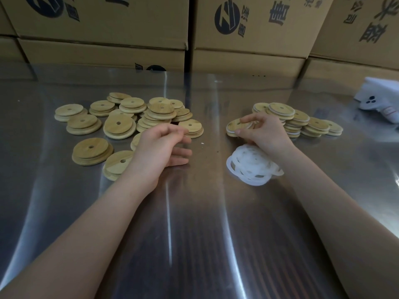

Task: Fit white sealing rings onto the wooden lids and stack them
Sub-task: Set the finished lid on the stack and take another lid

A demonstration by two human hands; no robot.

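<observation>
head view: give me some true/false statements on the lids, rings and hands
1. The right hand holds a lid. True.
2. The rings lie left of the left hand. False: they lie to its right, by the right wrist.
3. The right pile has lids with white rings on. True.
4. The left pile is one neat column. False: its lids lie loose and overlapping.
5. The table is wooden. False: it is shiny metal.
</observation>
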